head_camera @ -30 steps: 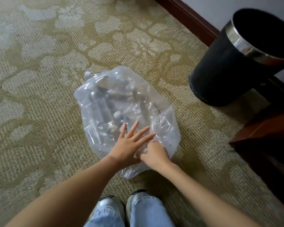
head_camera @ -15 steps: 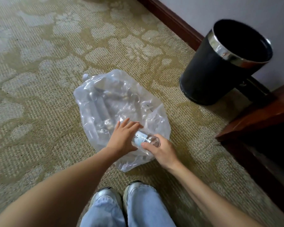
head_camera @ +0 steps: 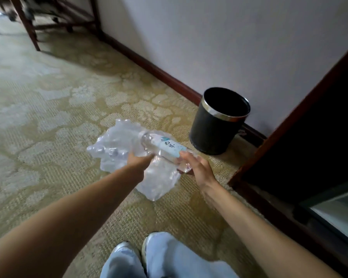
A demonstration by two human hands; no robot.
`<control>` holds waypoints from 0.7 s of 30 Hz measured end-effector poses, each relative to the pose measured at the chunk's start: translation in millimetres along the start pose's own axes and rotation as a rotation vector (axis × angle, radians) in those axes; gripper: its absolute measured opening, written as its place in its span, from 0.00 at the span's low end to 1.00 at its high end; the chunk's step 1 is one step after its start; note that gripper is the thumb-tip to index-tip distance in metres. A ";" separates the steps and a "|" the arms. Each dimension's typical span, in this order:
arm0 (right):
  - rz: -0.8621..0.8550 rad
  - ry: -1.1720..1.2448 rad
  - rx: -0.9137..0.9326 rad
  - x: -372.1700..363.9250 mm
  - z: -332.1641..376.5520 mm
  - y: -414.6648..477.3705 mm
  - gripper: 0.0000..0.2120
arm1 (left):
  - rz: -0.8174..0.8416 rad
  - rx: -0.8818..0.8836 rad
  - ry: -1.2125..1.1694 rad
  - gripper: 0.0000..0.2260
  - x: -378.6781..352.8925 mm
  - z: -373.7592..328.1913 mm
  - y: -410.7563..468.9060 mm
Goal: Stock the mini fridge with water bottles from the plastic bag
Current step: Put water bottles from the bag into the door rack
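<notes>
1. The right hand (head_camera: 197, 167) is gripping a water bottle (head_camera: 165, 150) above the plastic bag (head_camera: 127, 151).
2. The left hand (head_camera: 138, 160) is clutching the bag on the carpet (head_camera: 48, 117).
3. A black bin (head_camera: 217, 125) is standing just beside them, near the dark cabinet opening (head_camera: 309, 147).

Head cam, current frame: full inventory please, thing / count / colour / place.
water bottle: 1, clear with pale label, held above the bag
plastic bag: 1, clear, on the carpet, more bottles inside, count unclear
bin: 1, black with silver rim, by the wall
carpet: 1, beige patterned, floor
baseboard: 1, dark red-brown, along the wall
cabinet: 1, dark wood, right
shoes: 2, pale, bottom centre
left hand: on the bag
right hand: gripping the bottle
</notes>
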State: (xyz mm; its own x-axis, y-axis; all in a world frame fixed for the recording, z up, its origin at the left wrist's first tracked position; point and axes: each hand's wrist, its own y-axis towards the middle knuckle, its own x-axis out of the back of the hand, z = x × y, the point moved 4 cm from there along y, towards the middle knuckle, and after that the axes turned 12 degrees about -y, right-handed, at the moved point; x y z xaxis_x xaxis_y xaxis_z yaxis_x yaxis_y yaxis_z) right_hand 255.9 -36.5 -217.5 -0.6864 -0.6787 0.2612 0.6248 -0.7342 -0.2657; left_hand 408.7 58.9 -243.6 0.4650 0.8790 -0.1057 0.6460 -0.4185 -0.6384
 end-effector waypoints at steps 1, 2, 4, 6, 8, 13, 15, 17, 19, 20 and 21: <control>-0.003 0.030 0.001 0.0 7.0 -8.4 0.11 | 0.021 0.149 -0.077 0.34 -3.8 -0.9 -15.8; -0.004 0.059 -0.001 -0.5 11.9 -16.3 0.11 | 0.054 0.262 -0.150 0.38 -8.0 -3.3 -30.7; 0.006 0.080 0.006 -3.2 22.5 -31.7 0.13 | 0.139 0.300 -0.293 0.39 -20.3 -16.6 -58.2; 0.032 0.095 0.016 -7.4 35.9 -45.1 0.16 | 0.194 0.184 -0.422 0.35 -32.9 -37.4 -85.3; 0.073 0.160 0.012 -11.2 53.5 -56.9 0.16 | 0.217 0.027 -0.469 0.31 -40.6 -59.5 -113.8; 0.139 0.275 0.068 -16.0 94.1 -83.7 0.15 | 0.274 -0.324 -0.303 0.25 -26.5 -89.4 -159.9; 0.151 0.255 0.085 -15.2 111.2 -95.8 0.20 | 0.276 -0.399 -0.312 0.24 -15.6 -99.6 -176.0; 0.163 0.202 0.086 -13.6 129.5 -106.7 0.25 | 0.270 -0.441 -0.356 0.23 -7.6 -107.9 -194.0; 0.151 0.098 0.094 -8.9 149.2 -116.1 0.27 | 0.279 -0.465 -0.369 0.23 -5.3 -113.0 -209.7; 0.138 0.030 0.108 -6.0 158.8 -120.1 0.28 | 0.289 -0.472 -0.361 0.23 -5.4 -114.0 -217.2; 0.127 -0.012 0.120 -3.0 168.6 -123.9 0.28 | 0.306 -0.486 -0.350 0.22 -6.1 -114.9 -225.3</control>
State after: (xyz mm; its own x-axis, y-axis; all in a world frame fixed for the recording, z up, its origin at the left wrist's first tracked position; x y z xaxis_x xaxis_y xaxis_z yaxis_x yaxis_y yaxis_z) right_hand 243.3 53.3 -28.9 -0.5947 -0.7660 0.2442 0.7469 -0.6387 -0.1846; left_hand 329.9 121.4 -11.5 0.4993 0.6926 -0.5206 0.7537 -0.6435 -0.1333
